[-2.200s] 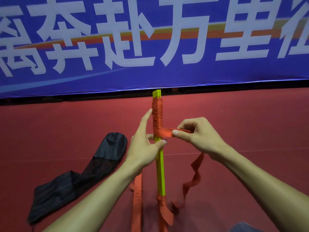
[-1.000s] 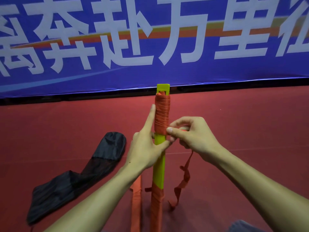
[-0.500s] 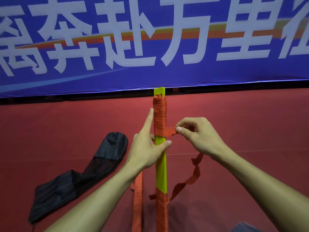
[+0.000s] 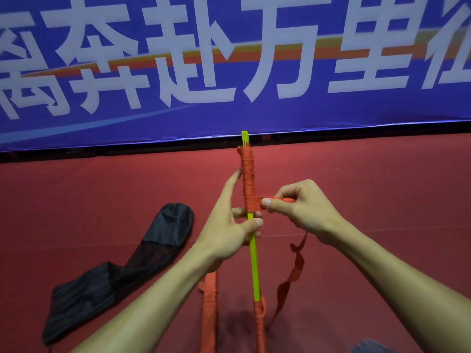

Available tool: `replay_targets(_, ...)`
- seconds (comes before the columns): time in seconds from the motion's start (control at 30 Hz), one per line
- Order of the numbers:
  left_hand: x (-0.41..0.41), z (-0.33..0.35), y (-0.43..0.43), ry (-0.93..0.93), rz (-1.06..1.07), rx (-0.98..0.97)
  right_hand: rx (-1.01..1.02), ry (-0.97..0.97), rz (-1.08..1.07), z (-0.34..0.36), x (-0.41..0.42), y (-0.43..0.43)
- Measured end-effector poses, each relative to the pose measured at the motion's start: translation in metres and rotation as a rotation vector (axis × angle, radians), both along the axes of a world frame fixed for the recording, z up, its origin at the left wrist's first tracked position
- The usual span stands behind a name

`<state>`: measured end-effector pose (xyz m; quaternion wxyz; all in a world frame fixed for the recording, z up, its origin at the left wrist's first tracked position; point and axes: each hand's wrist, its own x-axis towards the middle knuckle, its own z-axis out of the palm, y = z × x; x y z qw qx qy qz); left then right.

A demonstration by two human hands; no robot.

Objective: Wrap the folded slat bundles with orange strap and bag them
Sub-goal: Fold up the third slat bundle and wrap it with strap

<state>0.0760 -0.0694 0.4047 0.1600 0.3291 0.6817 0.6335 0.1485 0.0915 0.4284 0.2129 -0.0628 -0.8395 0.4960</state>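
Observation:
A yellow-green slat bundle (image 4: pixel 254 266) stands upright in front of me, seen edge-on. Orange strap (image 4: pixel 248 179) is wound round its upper part and its foot. My left hand (image 4: pixel 229 233) grips the bare slats just under the upper winding, index finger lying straight up along it. My right hand (image 4: pixel 303 210) pinches the strap where it leaves the bundle and holds it out to the right. The loose strap tail (image 4: pixel 290 278) hangs down from that hand. A black bag (image 4: pixel 122 271) lies flat on the floor at the left.
A second bundle (image 4: pixel 210 307), wrapped in orange strap, lies on the red floor (image 4: pixel 382 187) between my forearms. A blue banner (image 4: pixel 229 72) with large white characters closes off the back. A grey piece of clothing shows at the bottom right edge.
The bundle has turned in my left hand, now edge-on. My right hand has carried the strap round and drawn it further out to the right; the winding has crept slightly downward.

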Motion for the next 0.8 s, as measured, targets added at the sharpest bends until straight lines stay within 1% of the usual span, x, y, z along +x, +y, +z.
replay_targets(0.17, 0.0028, 0.0025, 0.0031, -0.039, -0.084, 0.068, -0.103, 0.017, 0.033, -0.0009, 0.0006, -0.0005)
replay_targets(0.23, 0.0036, 0.0027, 0.0039, -0.045, -0.116, 0.095, -0.115, 0.020, 0.027, 0.0002, 0.0016, 0.0002)
replay_targets(0.43, 0.0050, 0.0011, 0.0058, -0.045, -0.119, 0.147, -0.139, 0.020, 0.041, 0.0025, 0.0005, -0.0017)
replay_targets(0.6, 0.0072, 0.0046, 0.0042, 0.032, -0.094, 0.164, -0.137, 0.025, 0.041, 0.0024, 0.0000, -0.0025)
replay_targets(0.7, 0.0081, 0.0052, 0.0034, 0.068, -0.109, 0.180, -0.182, 0.062, 0.068, 0.0024, 0.0006, -0.0045)
replay_targets(0.8, 0.0093, 0.0050, 0.0043, 0.032, -0.129, 0.187, -0.217, 0.078, 0.100, 0.0025, 0.0013, -0.0083)
